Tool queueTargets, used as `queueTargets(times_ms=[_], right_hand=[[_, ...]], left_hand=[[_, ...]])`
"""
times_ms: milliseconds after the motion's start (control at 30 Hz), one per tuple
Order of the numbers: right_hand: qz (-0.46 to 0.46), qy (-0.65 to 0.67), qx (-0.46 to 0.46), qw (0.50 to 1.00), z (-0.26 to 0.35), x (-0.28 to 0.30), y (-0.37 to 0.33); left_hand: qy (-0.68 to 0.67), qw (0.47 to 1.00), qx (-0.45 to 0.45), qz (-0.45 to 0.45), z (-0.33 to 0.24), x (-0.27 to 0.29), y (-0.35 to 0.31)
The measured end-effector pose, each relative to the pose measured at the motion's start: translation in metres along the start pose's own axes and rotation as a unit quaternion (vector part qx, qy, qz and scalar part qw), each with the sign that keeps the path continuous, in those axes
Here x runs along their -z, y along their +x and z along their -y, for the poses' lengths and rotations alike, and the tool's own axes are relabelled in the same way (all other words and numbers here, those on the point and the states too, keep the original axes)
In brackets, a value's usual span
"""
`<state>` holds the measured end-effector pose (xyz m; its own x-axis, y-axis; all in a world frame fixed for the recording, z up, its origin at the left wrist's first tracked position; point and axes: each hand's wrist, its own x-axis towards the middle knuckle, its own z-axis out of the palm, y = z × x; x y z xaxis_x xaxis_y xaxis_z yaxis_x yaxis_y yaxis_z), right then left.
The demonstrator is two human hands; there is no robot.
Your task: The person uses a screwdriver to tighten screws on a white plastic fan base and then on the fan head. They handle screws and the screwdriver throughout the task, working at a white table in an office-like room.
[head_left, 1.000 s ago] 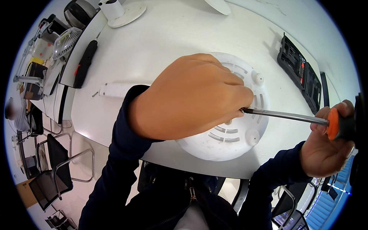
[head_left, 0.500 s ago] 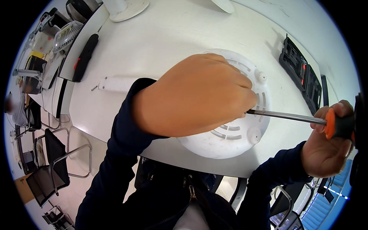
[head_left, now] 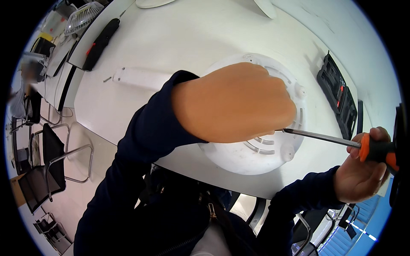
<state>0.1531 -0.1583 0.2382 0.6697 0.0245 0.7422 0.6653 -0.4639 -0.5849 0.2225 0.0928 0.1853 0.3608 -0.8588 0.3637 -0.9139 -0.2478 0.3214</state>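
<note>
My right hand is closed around the orange and dark handle of a screwdriver, whose metal shaft points left. Its tip ends just beside the fingertips of my left hand. That hand is closed, back up, over a round white slotted base, covering much of it. A small thin bit shows between its fingertips and the screwdriver tip, too small to name. Whether my left fingers touch the base is hidden. A white bar-shaped part lies on the table left of the base, partly behind my left sleeve.
The white table bears a black power screwdriver at far left and a small screw by the bar-shaped part. An open black tool case lies at right. Chairs stand on the floor at left, with a person beyond.
The whole view has shifted a little. My left hand sits slightly further right, and more of the screwdriver's tip shows clear of its fingers. Both hands keep their grips.
</note>
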Motion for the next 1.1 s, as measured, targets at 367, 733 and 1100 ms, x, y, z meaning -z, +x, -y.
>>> queueTargets(times_ms=[367,733,1100], right_hand=[[0.021,-0.034,-0.014,0.999,0.004,-0.012,0.003],[-0.004,0.074,0.012,0.997,-0.001,0.003,-0.001],[-0.03,0.142,0.047,0.988,0.002,0.006,0.003]], left_hand=[[-0.017,0.994,-0.044,-0.1,0.008,-0.01,-0.002],[0.0,0.995,-0.025,-0.098,0.005,-0.003,0.003],[-0.017,0.995,-0.033,-0.091,0.007,0.002,-0.001]])
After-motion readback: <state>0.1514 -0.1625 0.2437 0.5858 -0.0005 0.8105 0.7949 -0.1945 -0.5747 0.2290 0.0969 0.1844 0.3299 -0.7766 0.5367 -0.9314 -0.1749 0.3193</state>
